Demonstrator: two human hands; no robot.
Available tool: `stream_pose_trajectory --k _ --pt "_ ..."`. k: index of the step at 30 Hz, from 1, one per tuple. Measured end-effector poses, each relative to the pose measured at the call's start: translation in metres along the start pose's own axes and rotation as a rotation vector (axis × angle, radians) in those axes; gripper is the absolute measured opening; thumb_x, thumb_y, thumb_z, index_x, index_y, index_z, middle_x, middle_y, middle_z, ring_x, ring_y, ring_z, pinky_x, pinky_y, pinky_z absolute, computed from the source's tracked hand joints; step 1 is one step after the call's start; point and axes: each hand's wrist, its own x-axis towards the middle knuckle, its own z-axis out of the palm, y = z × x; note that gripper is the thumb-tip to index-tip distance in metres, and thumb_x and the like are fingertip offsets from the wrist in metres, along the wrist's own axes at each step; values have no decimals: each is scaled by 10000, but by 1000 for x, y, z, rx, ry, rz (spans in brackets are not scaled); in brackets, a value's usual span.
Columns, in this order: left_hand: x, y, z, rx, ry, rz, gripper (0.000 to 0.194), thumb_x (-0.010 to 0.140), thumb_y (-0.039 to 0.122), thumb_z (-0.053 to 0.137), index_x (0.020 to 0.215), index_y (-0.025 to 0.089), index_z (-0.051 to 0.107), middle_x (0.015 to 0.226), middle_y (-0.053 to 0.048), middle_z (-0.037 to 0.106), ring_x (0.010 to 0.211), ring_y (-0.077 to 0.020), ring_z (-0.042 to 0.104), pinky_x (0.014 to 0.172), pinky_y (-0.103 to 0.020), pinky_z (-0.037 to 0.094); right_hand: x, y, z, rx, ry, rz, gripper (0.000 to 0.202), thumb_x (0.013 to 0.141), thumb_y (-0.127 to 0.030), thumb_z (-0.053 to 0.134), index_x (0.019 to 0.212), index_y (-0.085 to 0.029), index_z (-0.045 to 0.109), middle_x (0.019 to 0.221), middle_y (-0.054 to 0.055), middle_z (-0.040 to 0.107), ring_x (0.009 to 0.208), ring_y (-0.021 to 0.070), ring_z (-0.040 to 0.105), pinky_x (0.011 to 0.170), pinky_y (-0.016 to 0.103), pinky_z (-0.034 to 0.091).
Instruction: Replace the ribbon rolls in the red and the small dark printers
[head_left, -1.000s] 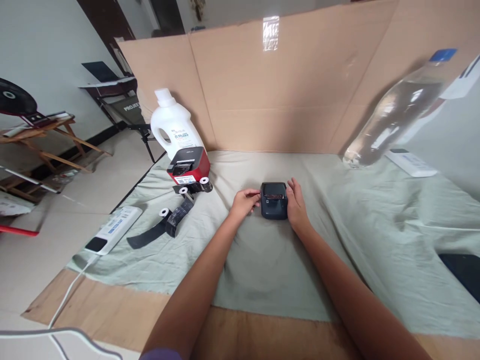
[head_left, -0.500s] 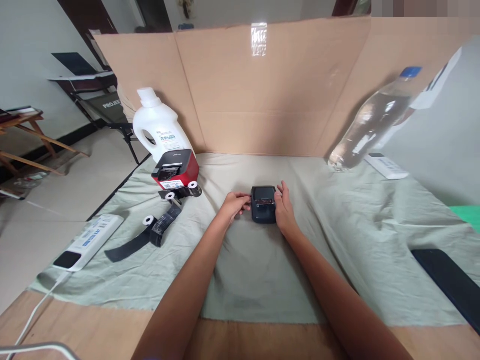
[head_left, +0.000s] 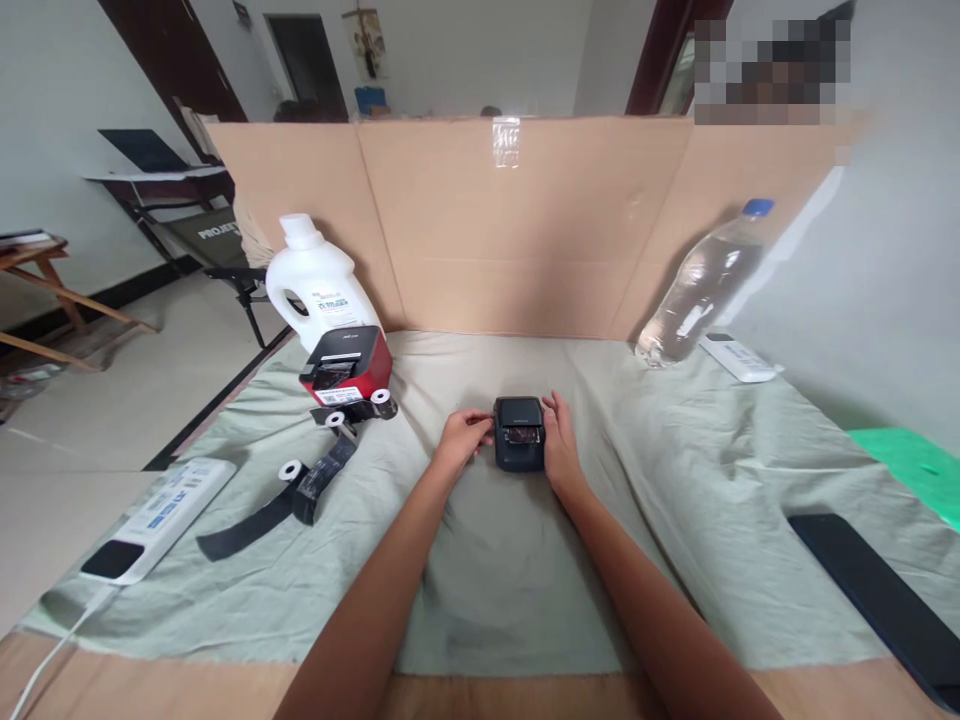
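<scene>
Cardboard stands along the back of a tabletop, with a pale wall to the right. Wrinkled green cloth covers most of the surface, leaving a strip of bare wood at the near edge.

The black device sits on the cloth near the middle, between both hands. It is squarish with rounded corners; a dark panel spans its far half, a shiny reddish-brown strip shows in a slot across the middle, and the near part is smooth and dark.

The left hand has its fingers bent, their tips at the device's left side; whether they pinch anything, I cannot tell. The right hand lies flat along the right side, fingers extended and slightly parted rather than wrapped around it.

Bare cloth lies between the device and the cardboard, and more between the forearms down to the wood. To the right, open cloth reaches as far as a phone; to the left, it runs to black rolls beside a red device.

Clear liquid fills much of the blue-capped bottle at back right. The white jug behind the red device is opaque, its contents hidden.
</scene>
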Motion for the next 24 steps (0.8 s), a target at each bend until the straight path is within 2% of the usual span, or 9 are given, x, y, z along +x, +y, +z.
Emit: stream_pose_trajectory --k 3,5,9,13,16,20,24 --pt "-3 -11 2 21 30 137 148 806 205 607 907 134 690 694 -13 670 504 -84 560 443 -172 380 -4 0 -2 56 95 -4 523 980 -546 374 1356 -205 499 1291 125 641 1183 239 612 1066 449 434" --pt "-6 -18 5 50 70 260 163 815 221 593 908 142 701 723 -17 683 563 -100 583 526 -192 447 -6 -1 -3 58 140 -38 465 985 -519 386 1275 -199 556 1205 117 690 1114 240 646 1030 451 461" --pt "-10 -23 8 70 100 345 172 814 252 589 891 153 706 776 -26 705 612 -119 591 583 -212 468 -9 -3 -5 70 130 -98 433 984 -494 404 1198 -185 619 1217 120 694 1134 241 640 1042 445 456" --pt "-12 -22 7 93 91 365 168 815 231 573 888 151 701 794 -33 711 618 -120 585 593 -213 464 -7 -4 -5 165 30 -90 491 985 -517 410 1293 -182 595 1369 122 611 1276 239 564 1119 436 402" --pt "-13 -23 7 114 85 384 174 815 210 563 908 153 699 841 -40 720 638 -121 590 612 -217 473 -2 -4 -4 178 -93 -70 588 984 -573 395 1449 -221 472 1525 84 457 1415 223 419 1210 437 278" --pt "-13 -26 7 137 105 401 202 800 154 554 946 152 694 900 -48 725 676 -124 609 661 -231 495 5 -4 -6 87 -201 -50 725 959 -673 361 1542 -245 335 1615 48 293 1495 210 262 1254 438 149" --pt "-14 -25 5 163 91 415 228 807 128 545 978 148 693 915 -46 719 660 -114 604 655 -226 493 14 -5 -11 -25 -253 -8 784 941 -712 342 1555 -226 310 1622 55 270 1505 210 232 1259 429 116"
